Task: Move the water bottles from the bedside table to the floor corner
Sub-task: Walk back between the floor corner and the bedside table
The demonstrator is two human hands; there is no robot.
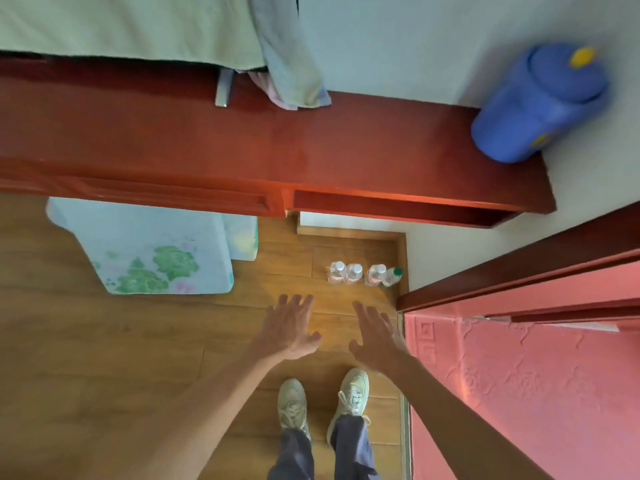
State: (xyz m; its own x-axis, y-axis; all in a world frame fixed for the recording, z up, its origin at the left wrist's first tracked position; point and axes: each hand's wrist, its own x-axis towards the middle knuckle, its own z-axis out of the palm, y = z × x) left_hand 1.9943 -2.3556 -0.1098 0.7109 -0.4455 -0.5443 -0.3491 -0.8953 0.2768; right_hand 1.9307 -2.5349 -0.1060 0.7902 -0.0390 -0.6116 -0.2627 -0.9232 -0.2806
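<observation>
Looking straight down now: a long red-brown surface runs across the top of the view, with a blue jug at its right end, up against the white wall. At the left end a bed with a pale green sheet butts up behind it, and a towel hangs down over the surface's back edge. Below lies the wooden floor, with a floral cushion tucked under the surface's front edge on the left and a pink wall on the right.

And there are the bottles: four of them in a row on the floor, in the corner where the white wall meets the skirting. Three have white caps, and the green-capped one at the right end leans, just beside the wall.

Both hands are out in front, well above the floor. The left hand has its fingers spread wide and straight, gripping nothing. The right hand matches it, fingers released and extended, touching nothing. Both point toward the bottles but hang apart from them. Pale shoes stand on the floor just beneath the wrists.
</observation>
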